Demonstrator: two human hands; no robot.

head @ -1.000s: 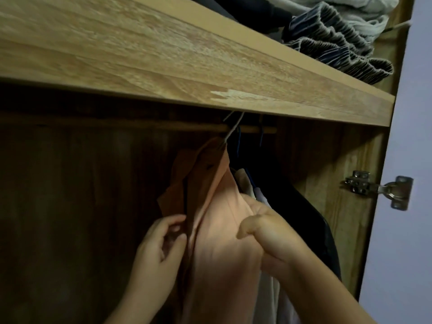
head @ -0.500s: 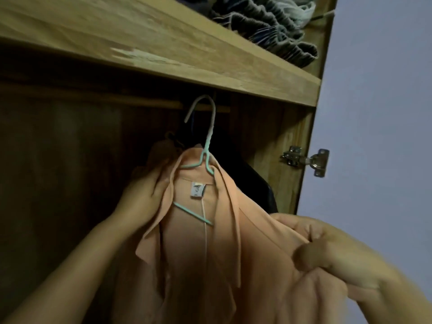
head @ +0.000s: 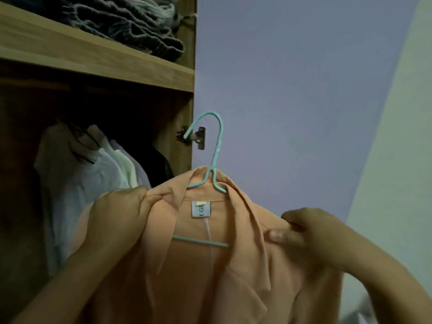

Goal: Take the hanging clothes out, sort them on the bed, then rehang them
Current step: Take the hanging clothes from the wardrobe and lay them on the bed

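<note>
The left hand [head: 117,220] grips one shoulder of the peach shirt [head: 210,272], fingers curled into the fabric; the right hand [head: 311,232] pinches the other shoulder. Between the hands the shirt sits on a mint hanger [head: 216,157], its hook free in the air before the lilac wall [head: 292,90]. Beyond the left hand, pale clothes [head: 77,174] hang inside the wardrobe [head: 184,122]; above them, folded garments [head: 121,24] lie on its shelf [head: 93,59].
</note>
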